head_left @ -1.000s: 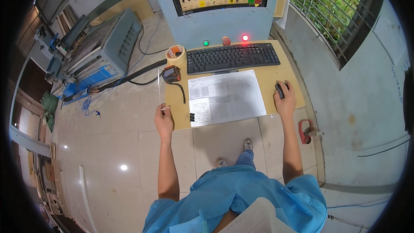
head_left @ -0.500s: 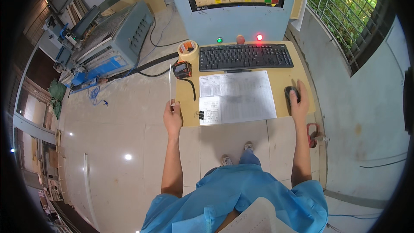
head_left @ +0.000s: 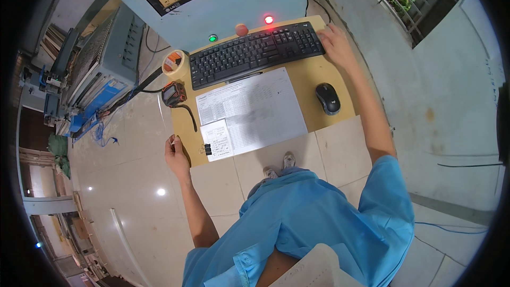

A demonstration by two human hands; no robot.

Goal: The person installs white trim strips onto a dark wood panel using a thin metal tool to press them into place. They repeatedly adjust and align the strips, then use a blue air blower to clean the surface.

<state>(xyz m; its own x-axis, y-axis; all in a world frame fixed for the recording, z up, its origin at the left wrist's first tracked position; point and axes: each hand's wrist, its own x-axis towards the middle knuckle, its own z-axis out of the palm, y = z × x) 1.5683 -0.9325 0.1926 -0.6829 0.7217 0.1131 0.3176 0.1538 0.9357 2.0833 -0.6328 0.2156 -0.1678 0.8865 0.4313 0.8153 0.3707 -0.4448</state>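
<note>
Pale floor tiles (head_left: 141, 167) surrounded the tan board (head_left: 303, 82) that I watched from afar through the head view. Across its upper part lay the black keyboard (head_left: 255, 53), its long axis rising from lower left to upper right. The right hand (head_left: 336, 45) was the nearer one, just beside the keyboard's right end, its fingers loosely extended and apart, nothing visible in them; I couldn't tell whether they touched a key. The left hand (head_left: 177, 158) was well apart from the keyboard, at the board's lower left corner, fingertips by the lower end of a thin pale strip (head_left: 162, 110); I couldn't tell whether they were clamped on it. I counted one keyboard, one mouse (head_left: 328, 99) lying free near the board's right edge, one tape measure (head_left: 173, 94), one tape roll (head_left: 174, 64), one binder clip (head_left: 207, 149), two papers (head_left: 265, 106) and two glowing lights (head_left: 269, 19).
</note>
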